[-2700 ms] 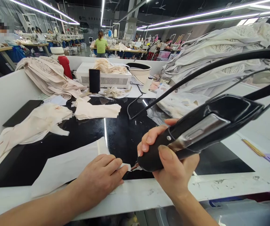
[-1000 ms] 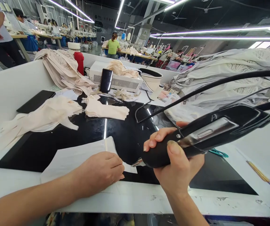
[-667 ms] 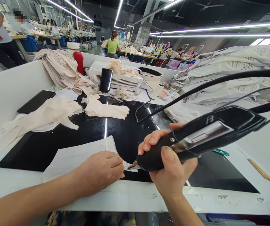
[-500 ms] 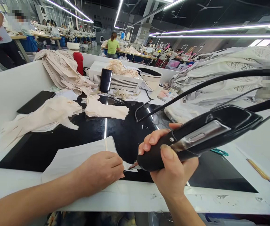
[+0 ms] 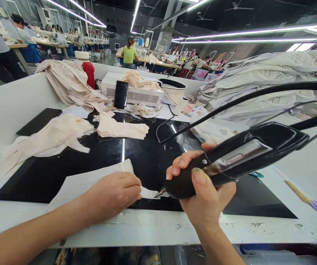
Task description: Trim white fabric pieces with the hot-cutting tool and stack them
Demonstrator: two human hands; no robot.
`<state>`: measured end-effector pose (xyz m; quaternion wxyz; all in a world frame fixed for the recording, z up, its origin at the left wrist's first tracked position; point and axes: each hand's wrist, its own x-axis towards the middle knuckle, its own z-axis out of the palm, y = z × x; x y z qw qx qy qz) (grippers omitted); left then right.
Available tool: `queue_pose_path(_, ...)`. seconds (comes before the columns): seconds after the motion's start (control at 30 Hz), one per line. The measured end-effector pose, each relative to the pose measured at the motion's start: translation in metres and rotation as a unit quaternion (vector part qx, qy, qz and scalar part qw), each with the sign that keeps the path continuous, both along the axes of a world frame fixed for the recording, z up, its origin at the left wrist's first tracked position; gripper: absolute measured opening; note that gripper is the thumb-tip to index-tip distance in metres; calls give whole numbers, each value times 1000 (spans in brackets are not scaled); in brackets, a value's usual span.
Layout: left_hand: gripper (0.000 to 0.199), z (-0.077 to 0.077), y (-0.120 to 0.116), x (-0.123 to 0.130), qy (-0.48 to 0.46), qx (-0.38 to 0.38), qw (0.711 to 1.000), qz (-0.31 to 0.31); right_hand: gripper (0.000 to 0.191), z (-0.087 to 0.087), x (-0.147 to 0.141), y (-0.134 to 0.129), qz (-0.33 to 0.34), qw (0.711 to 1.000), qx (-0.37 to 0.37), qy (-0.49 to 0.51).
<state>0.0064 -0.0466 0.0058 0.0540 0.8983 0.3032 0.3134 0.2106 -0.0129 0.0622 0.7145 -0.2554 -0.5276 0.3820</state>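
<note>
My left hand [image 5: 119, 189] is closed at the right end of a white fabric piece [image 5: 83, 180], pinching it against the black board [image 5: 147, 162]. A narrow strip of the fabric sticks out to the right of my fingers. My right hand [image 5: 202, 184] grips a black corded handheld tool [image 5: 230, 162] with a metal plate along its side. Its pointed metal tip touches or hovers just over the end of that strip; which one, I cannot tell. My left fingertips are partly hidden from view.
Cream fabric pieces [image 5: 122, 129] and a cloth pile [image 5: 56, 134] lie on the board's far side. Behind are a phone [image 5: 121, 94], a vented white box [image 5: 136, 96], a red bottle [image 5: 88, 75] and a bin [image 5: 173, 92]. White garments [image 5: 263, 81] are heaped right; a thick black cable [image 5: 246, 95] arches across.
The tool and my right hand have shifted slightly right, away from my left hand. More of the fabric strip now shows between them. The whole view has moved a little.
</note>
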Motion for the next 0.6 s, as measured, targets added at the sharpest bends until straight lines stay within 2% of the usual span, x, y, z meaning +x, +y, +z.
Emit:
queue_pose_path(0.1,26,5,8,-14,2,-18,999,29,40,-1,5,9,-8,1000,8,-8)
queue_pose_path(0.2,24,3,14,-26,55,-29,997,48,37,-2,10,22,-20,999,12,-28)
queue_pose_path(0.33,21,2,6,-31,112,-53,990,73,39,-3,10,37,-39,998,2,-44)
queue_pose_path(0.47,20,17,-8,-30,126,-111,981,97,46,-1,4,43,-57,997,0,-47)
queue_pose_path(0.53,21,27,-8,-30,141,-144,974,100,47,3,0,43,-71,994,-4,-81)
queue_pose_path(0.6,21,35,1,-30,164,-140,971,106,44,9,-5,41,-84,989,-6,-122)
